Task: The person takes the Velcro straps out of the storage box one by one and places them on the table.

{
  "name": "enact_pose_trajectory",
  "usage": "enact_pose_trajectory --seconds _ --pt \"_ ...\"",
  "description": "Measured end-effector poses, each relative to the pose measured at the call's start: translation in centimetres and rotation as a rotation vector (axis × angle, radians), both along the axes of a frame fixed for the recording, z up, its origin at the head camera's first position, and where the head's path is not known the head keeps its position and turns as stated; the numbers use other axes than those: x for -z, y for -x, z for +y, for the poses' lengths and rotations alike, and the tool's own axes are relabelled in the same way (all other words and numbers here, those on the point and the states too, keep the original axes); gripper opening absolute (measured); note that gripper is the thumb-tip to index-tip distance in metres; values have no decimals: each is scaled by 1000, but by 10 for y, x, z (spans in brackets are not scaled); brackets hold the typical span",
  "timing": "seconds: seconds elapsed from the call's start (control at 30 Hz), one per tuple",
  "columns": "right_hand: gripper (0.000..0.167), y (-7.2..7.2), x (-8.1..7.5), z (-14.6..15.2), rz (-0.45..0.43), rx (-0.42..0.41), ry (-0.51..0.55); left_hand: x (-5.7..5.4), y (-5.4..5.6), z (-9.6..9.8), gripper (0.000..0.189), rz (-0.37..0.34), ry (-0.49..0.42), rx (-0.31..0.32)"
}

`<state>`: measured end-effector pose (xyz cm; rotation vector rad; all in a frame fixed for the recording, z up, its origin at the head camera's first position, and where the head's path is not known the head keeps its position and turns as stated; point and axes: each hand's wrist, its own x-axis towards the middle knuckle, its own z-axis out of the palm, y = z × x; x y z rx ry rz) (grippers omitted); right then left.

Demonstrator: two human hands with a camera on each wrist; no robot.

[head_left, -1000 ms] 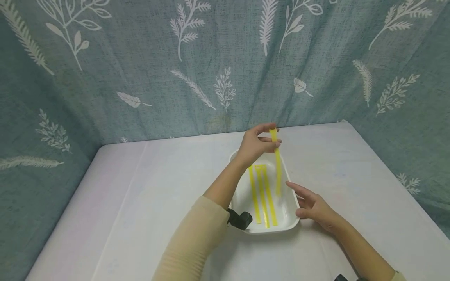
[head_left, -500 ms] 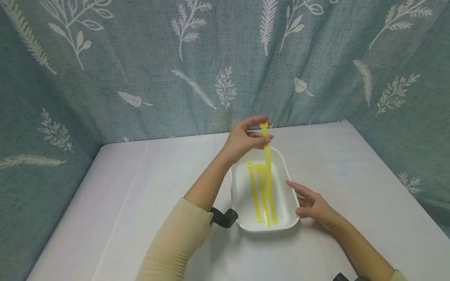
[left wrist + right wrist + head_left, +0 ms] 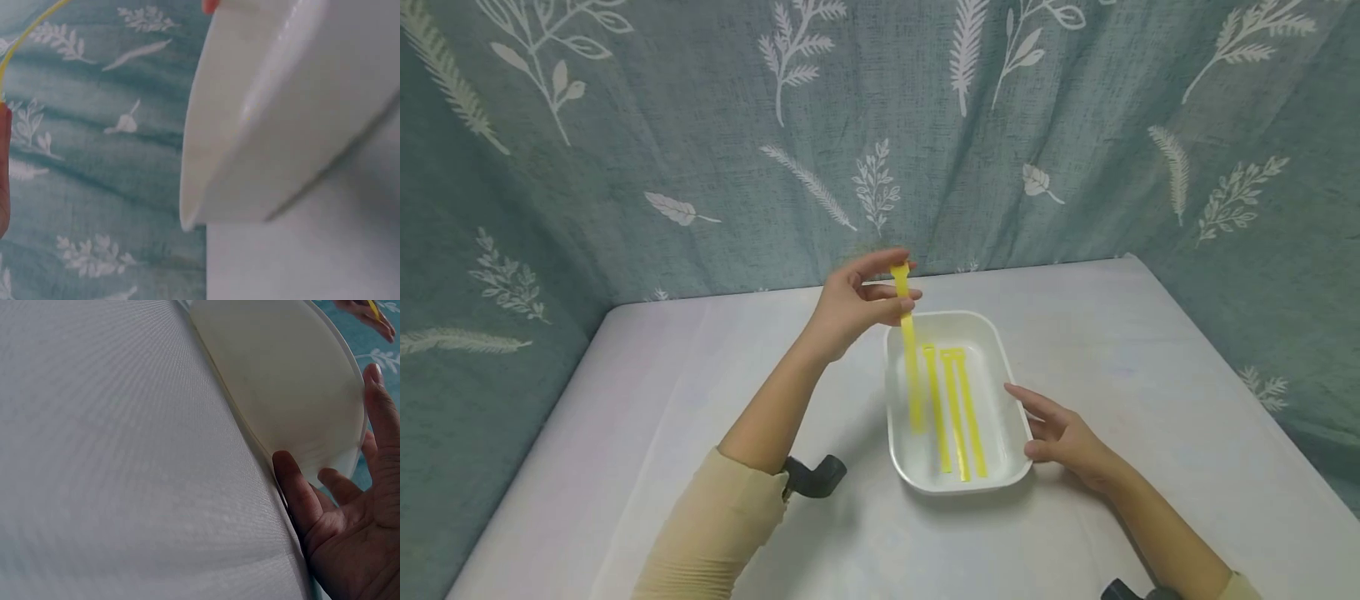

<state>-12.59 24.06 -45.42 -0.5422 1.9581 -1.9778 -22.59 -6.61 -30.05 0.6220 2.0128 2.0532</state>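
One blue-green curtain [image 3: 700,142], printed with pale leaves and sprigs, forms the backdrop to one white table [image 3: 632,433]. Two beige sleeves reach in from the lower edge, the left sleeve [image 3: 715,517] pushed up the forearm, the right sleeve [image 3: 1240,588] just visible at the corner. One white tray [image 3: 1000,433], a rounded rectangle with raised walls, sits on the table.

Two bare hands are at work: the left hand [image 3: 861,300] above the tray's far left corner, thumb and fingers pinching a strip near its top; the right hand [image 3: 1067,437] at the tray's right side, fingers spread and relaxed, index fingertip at the rim and thumb against the outer wall. Two dark wrist cameras show, one [image 3: 816,477] on the left wrist, the other partly cut off below.

Four yellow strips are in sight. The held strip [image 3: 912,358] hangs over the tray's left side, slightly slanted, flat, narrow and long, with a wider head. Three more [image 3: 955,417] lie lengthwise inside, heads at the far end, the right two with heads meeting, the leftmost slightly apart.
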Motion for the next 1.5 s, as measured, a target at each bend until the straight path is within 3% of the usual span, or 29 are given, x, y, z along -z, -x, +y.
enact_pose_trajectory --seconds 0.17,0.3,0.53,0.73,1.0,1.13,1.5 --pt "77 2 1 0 1 17 -14 6 -7 -21 56 -12 23 -44" --pt "77 1 2 1 -31 10 8 18 -14 -35 55 -38 76 -74" --pt "74 1 4 2 -4 -37 61 45 -24 -55 57 -79 123 -82" --pt "75 1 5 0 -9 -32 40 73 -28 -69 57 -60 148 -65" --pt "76 2 4 2 -13 -18 38 96 -30 -69 63 -138 149 -3" --pt "77 2 2 1 -15 -3 21 105 -29 -70 67 -136 176 1" --pt "77 1 1 0 -17 19 -29 121 -15 -72 67 -90 290 -66"
